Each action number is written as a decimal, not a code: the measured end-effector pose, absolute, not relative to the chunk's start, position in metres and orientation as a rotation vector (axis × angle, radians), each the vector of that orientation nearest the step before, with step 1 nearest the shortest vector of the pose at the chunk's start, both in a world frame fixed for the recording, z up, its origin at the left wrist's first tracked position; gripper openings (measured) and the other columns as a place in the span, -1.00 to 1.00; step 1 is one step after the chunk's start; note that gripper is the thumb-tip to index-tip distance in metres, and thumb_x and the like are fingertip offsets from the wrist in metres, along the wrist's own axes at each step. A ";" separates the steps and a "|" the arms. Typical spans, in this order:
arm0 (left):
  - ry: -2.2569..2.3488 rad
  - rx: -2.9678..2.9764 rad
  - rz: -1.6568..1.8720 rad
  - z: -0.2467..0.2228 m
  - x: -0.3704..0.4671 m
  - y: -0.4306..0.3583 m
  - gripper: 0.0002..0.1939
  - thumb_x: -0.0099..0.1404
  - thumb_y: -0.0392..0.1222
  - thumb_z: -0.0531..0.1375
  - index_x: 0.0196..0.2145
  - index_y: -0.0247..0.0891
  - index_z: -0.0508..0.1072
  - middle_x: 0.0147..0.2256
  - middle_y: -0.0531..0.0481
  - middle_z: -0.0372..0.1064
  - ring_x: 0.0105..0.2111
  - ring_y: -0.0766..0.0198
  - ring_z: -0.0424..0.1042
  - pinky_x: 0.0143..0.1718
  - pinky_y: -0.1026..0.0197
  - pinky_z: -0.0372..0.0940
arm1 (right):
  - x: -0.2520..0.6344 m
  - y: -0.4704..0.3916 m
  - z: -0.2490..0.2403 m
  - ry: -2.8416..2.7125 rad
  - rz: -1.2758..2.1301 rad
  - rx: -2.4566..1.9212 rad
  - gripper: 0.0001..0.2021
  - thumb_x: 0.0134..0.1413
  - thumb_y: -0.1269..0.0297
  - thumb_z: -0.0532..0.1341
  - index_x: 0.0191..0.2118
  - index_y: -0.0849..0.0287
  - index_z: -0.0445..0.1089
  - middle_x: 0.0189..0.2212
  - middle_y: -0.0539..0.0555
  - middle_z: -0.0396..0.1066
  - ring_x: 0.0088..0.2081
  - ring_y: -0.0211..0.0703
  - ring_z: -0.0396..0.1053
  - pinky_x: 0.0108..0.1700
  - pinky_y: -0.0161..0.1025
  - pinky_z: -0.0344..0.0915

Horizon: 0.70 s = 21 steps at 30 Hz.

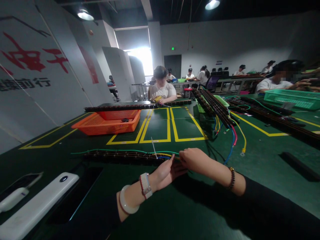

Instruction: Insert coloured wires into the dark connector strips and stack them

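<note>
Strip (120,155) long, black; wires (163,154) green, yellow, blue

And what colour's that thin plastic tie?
White; the thin plastic tie shows best in the head view.

1. Upper left: on the wall panel (37,40) we read a red "干" (57,56) and, below it, black "前行" (41,82).
2. Upper middle: a lit green sign (172,48), too small for us to read.
3. Centre: small white labels (124,142) on yellow tape (169,130), illegible to us.
</note>
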<state>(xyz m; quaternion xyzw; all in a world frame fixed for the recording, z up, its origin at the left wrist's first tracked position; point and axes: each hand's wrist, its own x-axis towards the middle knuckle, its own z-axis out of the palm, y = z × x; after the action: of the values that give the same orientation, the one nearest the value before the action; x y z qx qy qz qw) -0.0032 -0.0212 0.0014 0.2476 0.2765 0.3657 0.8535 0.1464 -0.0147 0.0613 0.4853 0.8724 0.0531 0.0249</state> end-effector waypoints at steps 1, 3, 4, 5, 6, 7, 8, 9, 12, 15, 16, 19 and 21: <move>0.583 0.528 0.775 0.001 -0.003 -0.021 -0.72 0.33 -0.07 0.07 -0.30 -0.35 0.44 -0.32 -0.13 0.46 -0.24 0.20 0.46 0.07 0.01 0.19 | 0.147 -0.013 0.062 2.702 0.179 1.512 -0.82 0.16 0.36 0.08 -0.32 0.25 0.42 -0.43 0.20 0.47 -0.39 -0.04 0.46 -0.44 -0.28 0.20; 0.589 0.549 0.788 0.000 -0.003 -0.021 -0.76 0.32 -0.10 0.10 -0.29 -0.34 0.43 -0.30 -0.13 0.46 -0.24 0.19 0.46 0.07 0.00 0.19 | 0.151 -0.009 0.062 2.718 0.228 1.556 -0.83 0.17 0.36 0.08 -0.29 0.25 0.40 -0.41 0.19 0.46 -0.38 -0.05 0.46 -0.45 -0.28 0.19; 0.591 0.559 0.794 0.000 -0.003 -0.022 -0.77 0.31 -0.11 0.10 -0.28 -0.34 0.43 -0.29 -0.14 0.46 -0.24 0.18 0.46 0.06 -0.01 0.20 | 0.152 -0.007 0.062 2.730 0.248 1.581 -0.84 0.18 0.37 0.07 -0.29 0.24 0.40 -0.39 0.18 0.46 -0.38 -0.05 0.45 -0.44 -0.28 0.20; 0.590 0.567 0.794 0.001 -0.003 -0.022 -0.77 0.31 -0.11 0.10 -0.27 -0.35 0.43 -0.28 -0.15 0.46 -0.24 0.18 0.46 0.06 -0.02 0.20 | 0.154 -0.004 0.062 2.740 0.257 1.602 -0.83 0.18 0.38 0.06 -0.28 0.24 0.39 -0.38 0.17 0.46 -0.36 -0.06 0.45 -0.43 -0.29 0.20; 0.588 0.573 0.789 0.001 -0.003 -0.022 -0.76 0.32 -0.12 0.09 -0.27 -0.36 0.43 -0.26 -0.16 0.46 -0.23 0.17 0.46 0.06 -0.02 0.20 | 0.156 -0.002 0.061 2.745 0.247 1.613 -0.83 0.19 0.38 0.06 -0.29 0.24 0.39 -0.37 0.17 0.46 -0.35 -0.08 0.45 -0.42 -0.29 0.20; 0.585 0.579 0.786 0.002 -0.003 -0.023 -0.76 0.33 -0.13 0.07 -0.26 -0.37 0.43 -0.24 -0.17 0.46 -0.22 0.17 0.46 0.07 -0.02 0.19 | 0.157 0.000 0.059 2.744 0.218 1.613 -0.82 0.19 0.38 0.05 -0.29 0.24 0.40 -0.36 0.17 0.46 -0.35 -0.09 0.45 -0.40 -0.30 0.20; 0.581 0.585 0.779 0.003 -0.003 -0.023 -0.75 0.35 -0.14 0.05 -0.25 -0.38 0.43 -0.23 -0.19 0.45 -0.20 0.17 0.46 0.08 -0.02 0.18 | 0.158 0.002 0.056 2.733 0.177 1.602 -0.82 0.19 0.38 0.05 -0.30 0.23 0.40 -0.37 0.17 0.46 -0.34 -0.10 0.45 -0.40 -0.30 0.20; 0.579 0.590 0.773 0.004 -0.004 -0.023 -0.74 0.36 -0.15 0.03 -0.24 -0.39 0.43 -0.22 -0.20 0.45 -0.19 0.16 0.45 0.09 -0.02 0.17 | 0.158 0.004 0.053 2.716 0.132 1.586 -0.82 0.19 0.37 0.06 -0.30 0.23 0.41 -0.38 0.17 0.46 -0.34 -0.11 0.45 -0.40 -0.30 0.20; 0.596 0.595 0.752 0.006 -0.004 -0.023 -0.73 0.37 -0.16 0.01 -0.22 -0.40 0.42 -0.21 -0.23 0.45 -0.16 0.16 0.45 0.11 -0.03 0.15 | 0.158 0.008 0.048 2.654 0.056 1.561 -0.83 0.17 0.36 0.08 -0.29 0.21 0.43 -0.39 0.15 0.46 -0.35 -0.11 0.45 -0.42 -0.31 0.18; 0.609 0.592 0.736 0.005 -0.004 -0.023 -0.74 0.36 -0.15 0.03 -0.21 -0.39 0.41 -0.21 -0.23 0.45 -0.16 0.16 0.45 0.10 -0.01 0.15 | 0.159 0.007 0.053 2.662 0.078 1.576 -0.79 0.20 0.29 0.08 -0.31 0.20 0.44 -0.38 0.15 0.47 -0.35 -0.11 0.44 -0.44 -0.31 0.16; 0.603 0.592 0.737 0.005 -0.004 -0.023 -0.74 0.36 -0.15 0.03 -0.20 -0.39 0.41 -0.21 -0.23 0.45 -0.16 0.17 0.45 0.10 -0.01 0.15 | 0.159 0.005 0.057 2.681 0.091 1.585 -0.77 0.21 0.25 0.07 -0.31 0.20 0.44 -0.37 0.15 0.47 -0.35 -0.11 0.44 -0.43 -0.31 0.16; 0.594 0.583 0.748 0.003 -0.004 -0.022 -0.75 0.35 -0.15 0.04 -0.21 -0.36 0.43 -0.22 -0.19 0.46 -0.18 0.16 0.46 0.10 -0.03 0.16 | 0.160 -0.003 0.072 2.711 0.104 1.623 -0.70 0.22 0.12 0.08 -0.31 0.20 0.45 -0.38 0.16 0.47 -0.36 -0.10 0.44 -0.42 -0.32 0.17; 0.600 0.573 0.739 0.002 -0.004 -0.021 -0.75 0.35 -0.16 0.04 -0.24 -0.36 0.44 -0.24 -0.18 0.47 -0.19 0.17 0.47 0.10 -0.03 0.16 | 0.161 -0.010 0.079 2.688 0.087 1.625 -0.66 0.20 0.05 0.09 -0.33 0.21 0.47 -0.40 0.17 0.47 -0.36 -0.08 0.44 -0.41 -0.31 0.19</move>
<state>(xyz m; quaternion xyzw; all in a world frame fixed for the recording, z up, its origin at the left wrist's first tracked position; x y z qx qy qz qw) -0.0041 -0.0212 0.0021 0.2719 0.2850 0.3508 0.8496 0.1606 -0.0101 0.0793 0.5171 0.8555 0.0278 -0.0001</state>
